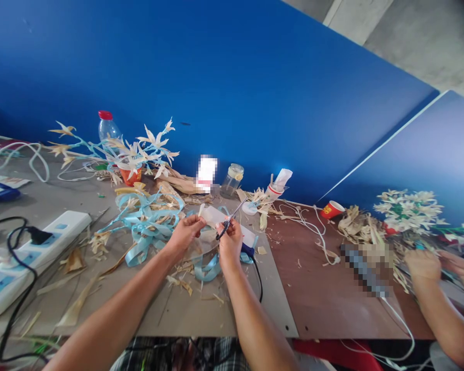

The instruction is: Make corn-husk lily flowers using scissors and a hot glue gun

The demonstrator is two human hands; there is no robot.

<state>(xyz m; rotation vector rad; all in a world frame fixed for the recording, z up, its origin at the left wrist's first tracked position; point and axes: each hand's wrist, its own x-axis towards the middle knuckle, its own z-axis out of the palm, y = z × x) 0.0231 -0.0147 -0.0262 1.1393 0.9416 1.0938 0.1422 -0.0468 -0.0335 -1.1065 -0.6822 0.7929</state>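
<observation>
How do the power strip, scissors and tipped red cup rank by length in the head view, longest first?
1. Power strip, though nearness may help
2. Scissors, in the right hand
3. Tipped red cup

Wht pwr strip (44, 252) L, blk plug (39, 236) in; red-cap btl (107, 129) nr blue wall (232, 77).

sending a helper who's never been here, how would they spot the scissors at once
Below the blue wall, find the grey part of the table. Above it, the person's right hand holds the scissors. Dark handles and a slim metal blade, pointing away from the person, set them apart from the curly blue ribbon.
</observation>
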